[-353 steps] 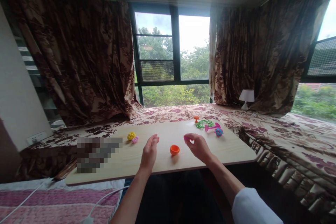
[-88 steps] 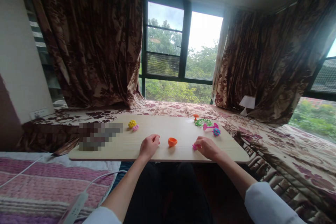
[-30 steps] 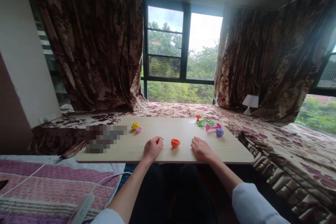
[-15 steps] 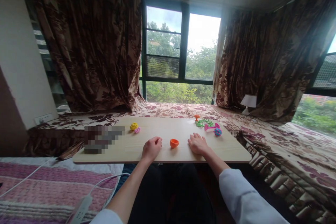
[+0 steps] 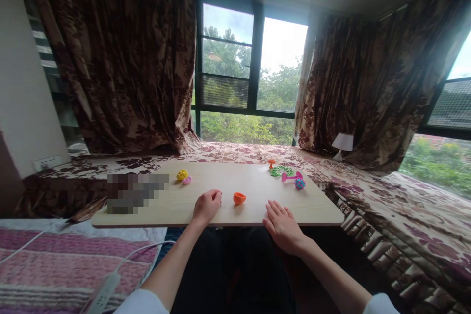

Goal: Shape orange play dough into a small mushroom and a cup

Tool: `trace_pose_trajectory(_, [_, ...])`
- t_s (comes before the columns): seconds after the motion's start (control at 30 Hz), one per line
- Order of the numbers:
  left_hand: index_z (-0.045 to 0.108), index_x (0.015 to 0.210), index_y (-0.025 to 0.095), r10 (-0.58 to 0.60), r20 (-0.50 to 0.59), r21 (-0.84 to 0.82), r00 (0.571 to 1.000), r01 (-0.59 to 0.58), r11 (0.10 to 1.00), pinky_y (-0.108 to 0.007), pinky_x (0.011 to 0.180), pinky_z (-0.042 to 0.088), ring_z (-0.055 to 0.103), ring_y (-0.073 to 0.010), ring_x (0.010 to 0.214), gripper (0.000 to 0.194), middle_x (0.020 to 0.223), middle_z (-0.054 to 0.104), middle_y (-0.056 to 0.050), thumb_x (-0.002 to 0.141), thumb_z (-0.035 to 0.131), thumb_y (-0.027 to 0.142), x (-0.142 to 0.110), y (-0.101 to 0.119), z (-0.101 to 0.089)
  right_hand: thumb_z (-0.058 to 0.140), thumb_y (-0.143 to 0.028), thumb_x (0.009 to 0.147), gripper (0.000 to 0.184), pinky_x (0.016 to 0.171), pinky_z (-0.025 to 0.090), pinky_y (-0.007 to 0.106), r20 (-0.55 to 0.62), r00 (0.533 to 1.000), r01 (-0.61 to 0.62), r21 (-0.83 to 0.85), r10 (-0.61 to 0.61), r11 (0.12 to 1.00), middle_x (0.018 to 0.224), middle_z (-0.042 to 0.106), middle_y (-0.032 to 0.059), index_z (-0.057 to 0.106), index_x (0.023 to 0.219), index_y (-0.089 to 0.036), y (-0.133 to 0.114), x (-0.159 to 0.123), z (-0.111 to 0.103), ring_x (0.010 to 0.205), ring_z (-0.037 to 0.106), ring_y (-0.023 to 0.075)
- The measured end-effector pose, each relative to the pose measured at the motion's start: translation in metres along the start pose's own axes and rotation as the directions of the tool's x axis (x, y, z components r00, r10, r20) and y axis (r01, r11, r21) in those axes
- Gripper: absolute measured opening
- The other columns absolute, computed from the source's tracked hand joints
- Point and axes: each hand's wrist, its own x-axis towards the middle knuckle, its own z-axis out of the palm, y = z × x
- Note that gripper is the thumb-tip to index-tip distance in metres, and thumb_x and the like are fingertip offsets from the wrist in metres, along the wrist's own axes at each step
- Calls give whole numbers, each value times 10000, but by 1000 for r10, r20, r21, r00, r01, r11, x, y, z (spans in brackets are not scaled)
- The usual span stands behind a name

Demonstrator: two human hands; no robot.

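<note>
An orange cup-like half shell (image 5: 239, 199) stands on the pale tabletop (image 5: 158, 218) between my two hands, and neither hand touches it. To its left rests my left hand (image 5: 208, 207), fingers curled in; whatever they hold, if anything, is hidden. My right hand (image 5: 283, 225) lies over the table's near edge on the right, open, palm down, with its fingers stretched out. Beyond it are a pink dumbbell-shaped toy (image 5: 292, 177) and a knobbly blue-and-pink ball (image 5: 300, 184).
At the back right lie green linked loops (image 5: 281, 171) beside an orange mushroom-shaped piece (image 5: 271, 164). A yellow bumpy piece (image 5: 182, 174) and a pink one (image 5: 187, 181) sit at back left. A blurred patch (image 5: 136, 194) covers the table's left end. A small lamp (image 5: 343, 143) stands beyond.
My right hand has drawn back towards me and slightly right, onto the near edge. My left hand stays curled beside the orange half shell. The whole view has shifted slightly.
</note>
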Motion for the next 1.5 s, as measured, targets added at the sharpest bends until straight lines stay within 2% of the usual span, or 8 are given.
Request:
trace_pose_trajectory(0.2, [640,750,226,1,-7,8,1000,-1,1000,-230,572,374,576,-160,633,303,614,647,1,777,385,389,1,-2,1,197,-460,898,552,1029,133,468,87,990,-111,27,108,993,1436,220,117,303,1343,-149,-2,52,-7,1322,151,236])
trace_pose_trajectory(0.4, [640,751,222,0,-1,8,1000,0,1000,-224,576,381,587,-154,645,310,628,655,4,780,385,395,4,-7,4,207,-458,896,553,1019,124,491,62,966,-253,-1,252,968,1437,198,143,322,1326,-131,-4,100,-6,1318,145,258])
trace_pose_trajectory(0.53, [646,794,221,-4,0,-4,1000,4,1000,-225,587,387,591,-157,653,316,635,659,1,778,385,398,4,-7,3,198,-477,890,570,1029,114,468,40,977,-211,3,211,977,1444,187,126,315,1330,-133,-4,83,-2,1327,115,249])
trace_pose_trajectory(0.83, [647,784,219,0,-1,-19,1000,0,1000,-227,584,385,583,-158,637,317,621,654,1,775,387,400,2,-5,2,143,-516,885,617,1049,69,430,-3,1000,-30,6,30,1000,1460,130,75,201,1386,-161,-4,-8,0,1339,81,203])
trace_pose_trajectory(1.03, [639,763,228,-1,-2,-9,1000,1,1000,-225,579,380,583,-157,642,304,619,653,7,776,391,404,4,-7,4,186,-472,895,576,1041,97,451,107,990,-92,35,88,995,1445,189,111,268,1360,-142,-1,42,-8,1330,125,216])
trace_pose_trajectory(1.23, [639,761,224,-4,-2,-4,1000,4,1000,-222,574,380,588,-156,639,307,629,659,3,776,391,403,6,-11,6,205,-427,905,555,1014,135,498,87,980,-185,40,181,982,1422,216,183,325,1319,-79,-2,98,-8,1308,166,286])
trace_pose_trajectory(1.33, [637,785,224,-13,0,-6,1000,13,1000,-225,575,380,589,-156,631,308,624,657,4,777,389,406,6,-12,6,209,-426,907,545,1032,112,464,70,984,-168,44,164,985,1434,198,158,315,1328,-97,-4,90,-7,1319,133,269])
trace_pose_trajectory(1.5, [635,762,231,-11,6,-18,1000,12,1000,-224,570,374,585,-155,633,300,623,653,11,775,391,405,4,-10,4,225,-478,890,585,1055,104,424,65,996,-71,100,64,992,1450,177,102,238,1374,-149,-2,35,-6,1335,99,225])
